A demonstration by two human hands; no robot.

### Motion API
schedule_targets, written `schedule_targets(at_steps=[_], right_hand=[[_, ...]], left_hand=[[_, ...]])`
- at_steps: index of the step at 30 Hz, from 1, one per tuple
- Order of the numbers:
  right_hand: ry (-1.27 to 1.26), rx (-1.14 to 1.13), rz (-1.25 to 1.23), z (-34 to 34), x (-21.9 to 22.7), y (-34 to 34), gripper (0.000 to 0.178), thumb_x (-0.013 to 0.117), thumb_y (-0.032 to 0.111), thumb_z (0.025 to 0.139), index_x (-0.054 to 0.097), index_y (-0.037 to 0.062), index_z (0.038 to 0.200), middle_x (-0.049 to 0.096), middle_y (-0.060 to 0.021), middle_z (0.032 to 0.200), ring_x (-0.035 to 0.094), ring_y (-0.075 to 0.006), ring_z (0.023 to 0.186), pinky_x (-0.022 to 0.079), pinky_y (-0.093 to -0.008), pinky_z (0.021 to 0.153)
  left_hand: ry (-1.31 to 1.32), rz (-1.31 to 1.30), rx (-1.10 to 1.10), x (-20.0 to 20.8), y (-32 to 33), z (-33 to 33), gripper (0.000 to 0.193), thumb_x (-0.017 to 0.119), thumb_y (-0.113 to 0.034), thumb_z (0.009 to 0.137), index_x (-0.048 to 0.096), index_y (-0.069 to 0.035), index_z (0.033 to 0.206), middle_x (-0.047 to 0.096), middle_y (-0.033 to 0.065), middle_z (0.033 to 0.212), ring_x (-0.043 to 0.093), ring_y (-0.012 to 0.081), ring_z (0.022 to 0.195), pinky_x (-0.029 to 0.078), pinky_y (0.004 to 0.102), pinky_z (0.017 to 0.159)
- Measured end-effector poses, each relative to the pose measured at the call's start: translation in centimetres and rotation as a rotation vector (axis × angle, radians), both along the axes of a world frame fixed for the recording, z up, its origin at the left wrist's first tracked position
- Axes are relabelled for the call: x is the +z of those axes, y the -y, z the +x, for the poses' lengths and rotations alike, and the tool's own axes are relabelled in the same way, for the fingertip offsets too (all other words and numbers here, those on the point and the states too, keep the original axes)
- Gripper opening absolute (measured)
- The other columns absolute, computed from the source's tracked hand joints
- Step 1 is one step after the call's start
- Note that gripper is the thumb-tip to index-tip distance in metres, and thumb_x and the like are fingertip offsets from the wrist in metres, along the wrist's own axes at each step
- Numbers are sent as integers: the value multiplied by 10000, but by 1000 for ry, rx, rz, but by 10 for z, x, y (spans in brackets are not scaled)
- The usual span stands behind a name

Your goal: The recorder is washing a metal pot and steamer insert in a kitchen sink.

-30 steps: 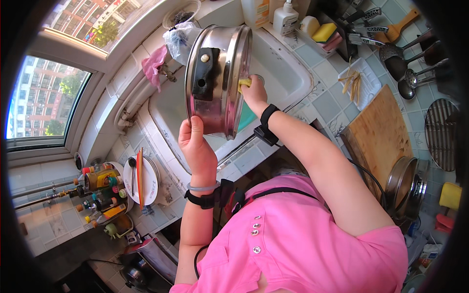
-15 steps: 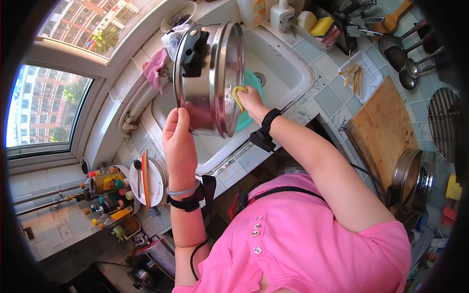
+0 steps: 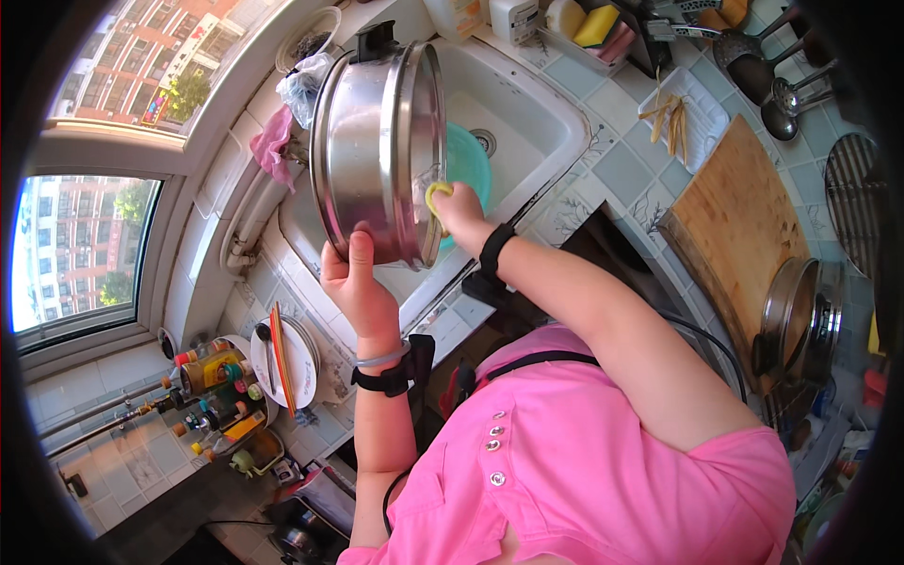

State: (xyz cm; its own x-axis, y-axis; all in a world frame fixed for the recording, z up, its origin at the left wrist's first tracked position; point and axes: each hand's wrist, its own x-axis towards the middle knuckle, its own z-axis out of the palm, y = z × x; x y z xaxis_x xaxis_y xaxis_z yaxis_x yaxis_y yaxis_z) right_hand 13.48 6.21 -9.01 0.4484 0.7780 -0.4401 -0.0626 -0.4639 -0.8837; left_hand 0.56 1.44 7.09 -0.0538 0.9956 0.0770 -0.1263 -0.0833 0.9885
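1. The steel pot (image 3: pixel 363 155) is being held on its side above the white sink (image 3: pixel 537 113), its lower edge being clasped between the thumb and fingers of the left hand (image 3: pixel 363 287).
2. A yellow pad (image 3: pixel 436 200) is being pinched in the right hand (image 3: pixel 461 215), apart from the left, against the pot's right side.
3. Much weight is apparently being borne by the left hand; whether any is being taken by the sink cannot be told. A slip could be caused by wet metal.
4. If too hard a push is being given, the pot could be twisted loose onto the teal basin (image 3: pixel 471 165).
5. The plastic bag (image 3: pixel 303 91) could be snagged while the pot is being turned.
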Motion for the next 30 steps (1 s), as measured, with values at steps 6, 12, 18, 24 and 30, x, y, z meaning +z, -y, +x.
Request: schedule_targets(at_steps=[6, 12, 18, 24, 30], right_hand=[[293, -42, 155, 34, 17, -34, 318, 565, 280, 804, 619, 11, 965, 667, -186, 851, 648, -346, 808, 500, -429, 713], [-148, -55, 30, -17, 11, 2, 347, 592, 271, 784, 606, -6, 992, 662, -192, 879, 647, -335, 787, 498, -411, 701], [217, -14, 89, 17, 7, -15, 312, 575, 261, 795, 609, -2, 960, 656, -203, 868, 636, -367, 785, 499, -436, 688], [127, 1, 97, 45, -5, -33, 286, 553, 260, 806, 610, 14, 939, 659, -191, 873, 633, -358, 801, 491, -431, 701], [135, -47, 159, 38, -3, -13, 297, 563, 235, 812, 624, 12, 998, 666, -177, 875, 645, -330, 795, 498, -400, 707]], left_hand=[[157, 36, 71, 6, 7, 9, 156, 658, -176, 893, 624, -25, 912, 608, -12, 804, 534, 71, 719, 428, 220, 691], [102, 73, 123, -10, -6, 15, 132, 650, -164, 899, 611, -38, 888, 600, -23, 810, 512, 62, 747, 411, 212, 729], [89, -13, 82, 7, 5, 5, 176, 629, -200, 917, 608, -30, 877, 618, -12, 839, 523, 63, 763, 416, 213, 736], [88, -9, -120, 26, -1, 0, 280, 592, -237, 938, 577, 3, 1083, 628, 43, 1014, 569, 105, 920, 431, 248, 845], [0, 85, -216, -3, -11, -36, 356, 492, -291, 983, 515, -8, 1197, 636, 119, 1073, 595, 196, 1025, 434, 325, 922]])
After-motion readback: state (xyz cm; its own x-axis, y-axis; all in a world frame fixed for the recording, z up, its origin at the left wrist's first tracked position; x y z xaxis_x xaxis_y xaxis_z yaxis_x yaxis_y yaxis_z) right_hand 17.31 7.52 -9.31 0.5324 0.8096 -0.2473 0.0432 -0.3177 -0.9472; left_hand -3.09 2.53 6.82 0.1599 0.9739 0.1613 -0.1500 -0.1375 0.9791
